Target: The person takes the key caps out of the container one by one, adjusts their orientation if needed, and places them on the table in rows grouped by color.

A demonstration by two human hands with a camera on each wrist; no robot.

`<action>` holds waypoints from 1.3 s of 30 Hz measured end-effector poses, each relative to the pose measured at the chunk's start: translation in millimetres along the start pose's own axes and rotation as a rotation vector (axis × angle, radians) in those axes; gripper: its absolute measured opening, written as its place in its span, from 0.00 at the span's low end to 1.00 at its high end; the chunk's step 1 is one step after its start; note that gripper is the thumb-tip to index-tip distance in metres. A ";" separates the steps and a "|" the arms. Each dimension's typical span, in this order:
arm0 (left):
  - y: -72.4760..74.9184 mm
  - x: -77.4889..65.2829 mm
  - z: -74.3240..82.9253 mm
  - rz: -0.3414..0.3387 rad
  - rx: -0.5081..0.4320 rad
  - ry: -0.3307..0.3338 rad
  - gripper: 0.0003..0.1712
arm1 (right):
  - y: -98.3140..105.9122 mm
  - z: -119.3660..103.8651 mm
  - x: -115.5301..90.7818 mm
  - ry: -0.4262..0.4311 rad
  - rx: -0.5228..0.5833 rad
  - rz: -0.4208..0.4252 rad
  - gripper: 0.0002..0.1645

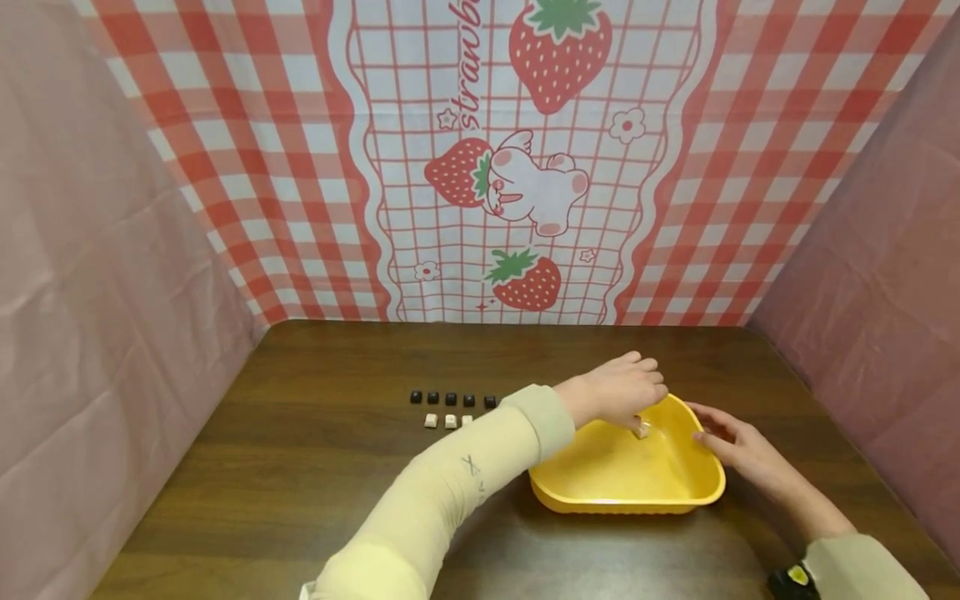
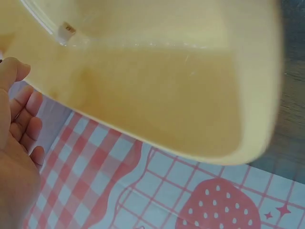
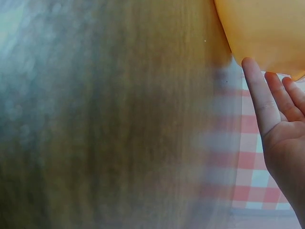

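Observation:
A yellow tray point(image 1: 622, 505) stands on the table, with a small white keycap point(image 1: 642, 431) inside near its far wall. My left hand point(image 1: 621, 390) is over the tray's far side, fingers loosely bent. The left wrist view shows that keycap point(image 2: 67, 31) apart from the fingertips point(image 2: 23, 71). At the tray's right side my right hand point(image 1: 750, 454) holds the rim, thumb over the edge and fingers along the outside. Fairly straight fingers point(image 3: 261, 93) lie against the outer wall in the right wrist view.
Left of the tray run a row of black keycaps point(image 1: 451, 399) and a row of white keycaps point(image 1: 450, 422), their right ends hidden by my left sleeve point(image 1: 450, 475). A strawberry-print cloth point(image 1: 300, 208) hangs behind the wooden table point(image 1: 247, 467), with pink cloth point(image 1: 112, 292) at both sides.

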State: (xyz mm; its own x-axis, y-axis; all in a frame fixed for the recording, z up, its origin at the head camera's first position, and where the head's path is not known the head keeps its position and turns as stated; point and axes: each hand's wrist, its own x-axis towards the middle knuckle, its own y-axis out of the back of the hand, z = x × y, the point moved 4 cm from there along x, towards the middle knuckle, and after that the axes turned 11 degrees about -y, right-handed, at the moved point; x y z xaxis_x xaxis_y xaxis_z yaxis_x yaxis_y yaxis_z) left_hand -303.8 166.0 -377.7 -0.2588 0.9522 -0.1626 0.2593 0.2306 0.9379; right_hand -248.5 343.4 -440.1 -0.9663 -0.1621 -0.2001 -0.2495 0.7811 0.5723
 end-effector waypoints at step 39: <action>-29.6 42.8 27.6 -0.226 0.182 -0.078 0.17 | 0.4 1.3 -0.7 0.038 0.016 0.007 0.33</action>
State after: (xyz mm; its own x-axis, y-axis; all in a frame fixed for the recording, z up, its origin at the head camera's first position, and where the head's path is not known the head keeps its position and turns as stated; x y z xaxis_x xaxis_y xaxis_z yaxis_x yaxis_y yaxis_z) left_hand -296.9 205.5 -420.9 -0.2584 0.8836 -0.3904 0.3675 0.4637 0.8062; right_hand -247.9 344.6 -440.8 -0.9699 -0.1789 -0.1654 -0.2417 0.7919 0.5608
